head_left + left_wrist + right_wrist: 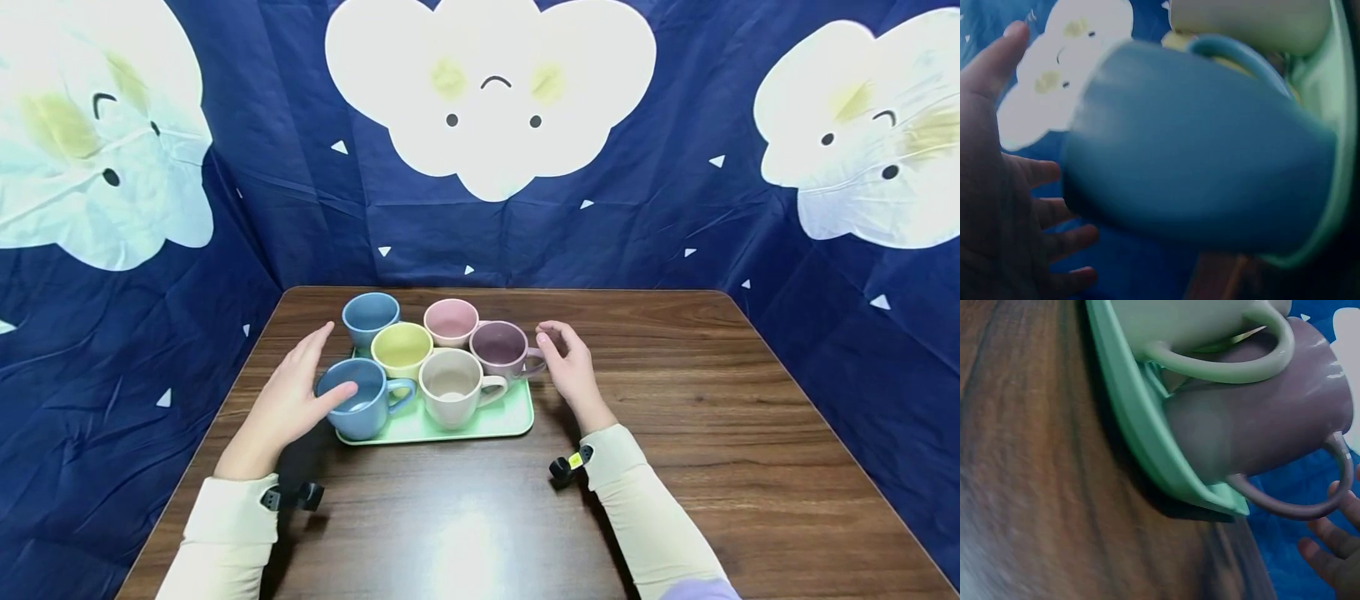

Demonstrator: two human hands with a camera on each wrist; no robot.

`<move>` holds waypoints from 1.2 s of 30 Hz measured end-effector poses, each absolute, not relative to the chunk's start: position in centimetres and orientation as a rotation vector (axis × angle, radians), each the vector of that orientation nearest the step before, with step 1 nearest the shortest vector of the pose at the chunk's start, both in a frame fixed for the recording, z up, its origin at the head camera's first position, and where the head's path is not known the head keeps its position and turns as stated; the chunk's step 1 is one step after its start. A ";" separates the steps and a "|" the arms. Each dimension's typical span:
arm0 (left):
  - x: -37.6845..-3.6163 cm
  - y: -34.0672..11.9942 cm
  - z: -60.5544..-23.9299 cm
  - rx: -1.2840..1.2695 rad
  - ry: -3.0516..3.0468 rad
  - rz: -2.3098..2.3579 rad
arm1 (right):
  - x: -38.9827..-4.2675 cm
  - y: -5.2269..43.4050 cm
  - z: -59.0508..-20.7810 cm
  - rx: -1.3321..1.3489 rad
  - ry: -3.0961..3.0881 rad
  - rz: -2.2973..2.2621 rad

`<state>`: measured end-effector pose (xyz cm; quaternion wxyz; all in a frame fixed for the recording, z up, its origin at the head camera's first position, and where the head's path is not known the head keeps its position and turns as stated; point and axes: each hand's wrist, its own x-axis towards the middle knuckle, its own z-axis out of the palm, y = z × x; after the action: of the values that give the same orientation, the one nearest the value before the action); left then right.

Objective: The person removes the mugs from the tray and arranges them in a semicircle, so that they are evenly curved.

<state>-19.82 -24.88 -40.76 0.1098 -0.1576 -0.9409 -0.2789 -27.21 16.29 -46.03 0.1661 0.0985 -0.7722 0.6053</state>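
Head view: green tray (517, 421) on worktop (712, 400), six mugs aboard. Left hand (288, 400) open-fingered, thumb touching blue mug (360, 400); right hand (570, 362) relaxed beside purple mug (501, 346).
Left wrist: blue mug close, fingers (1054, 206) spread, ungripped.
Right wrist: purple mug handle overhangs tray edge; likely snag or tipping risk.
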 end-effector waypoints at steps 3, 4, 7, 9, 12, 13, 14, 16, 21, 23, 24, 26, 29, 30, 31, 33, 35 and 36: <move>-19.9 -25.7 -41.8 -0.482 -2.794 -0.887 | -26.4 15.8 -45.4 0.289 -2.175 1.748; -19.8 -25.9 -42.1 -0.491 -2.810 -0.902 | -26.0 15.6 -45.2 0.288 -2.171 1.757; -19.8 -26.6 -43.1 -0.533 -2.841 -0.935 | -25.2 15.2 -44.6 0.289 -2.146 1.793; -19.8 -26.9 -43.6 -0.551 -2.863 -0.947 | -25.2 15.1 -44.8 0.290 -2.127 1.832; -19.8 -27.0 -44.1 -0.555 -2.888 -0.989 | -25.3 14.9 -45.3 0.275 -2.106 1.871; -19.9 -27.0 -44.3 -0.548 -2.897 -1.014 | -25.3 14.9 -45.4 0.267 -2.105 1.872; -19.9 -27.0 -44.5 -0.546 -2.904 -1.040 | -25.3 14.9 -45.6 0.259 -2.101 1.877; -20.0 -27.0 -44.9 -0.532 -2.912 -1.090 | -25.4 14.9 -45.9 0.245 -2.095 1.879; -20.5 -27.0 -46.5 -0.521 -2.912 -1.127 | -25.6 15.1 -46.6 0.235 -2.081 1.914; -20.7 -27.0 -47.2 -0.543 -2.894 -1.163 | -25.6 15.1 -46.8 0.232 -2.085 1.927; -20.7 -27.0 -47.4 -0.552 -2.881 -1.190 | -25.7 15.1 -46.9 0.238 -2.081 1.944; -20.8 -26.8 -47.8 -0.568 -2.867 -1.233 | -25.8 15.1 -47.1 0.259 -2.078 1.970; -20.8 -26.7 -48.3 -0.562 -2.883 -1.238 | -25.9 15.1 -47.4 0.300 -2.070 2.013; -20.8 -26.6 -48.4 -0.556 -2.895 -1.232 | -26.0 15.1 -47.4 0.314 -2.074 2.018; -20.9 -26.6 -48.5 -0.550 -2.909 -1.219 | -26.0 15.1 -47.5 0.321 -2.083 2.013; -21.0 -26.6 -48.7 -0.544 -2.935 -1.202 | -26.1 15.1 -47.6 0.325 -2.102 1.995; -21.1 -26.7 -48.9 -0.547 -2.957 -1.182 | -26.1 15.1 -47.6 0.326 -2.121 1.967; -21.1 -26.7 -49.0 -0.547 -2.969 -1.168 | -26.2 15.1 -47.7 0.331 -2.124 1.960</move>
<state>-21.15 -26.71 -49.04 -0.0477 -0.1688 -0.9161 -0.3605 -26.17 15.10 -47.66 0.1158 0.1130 -0.7253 0.6692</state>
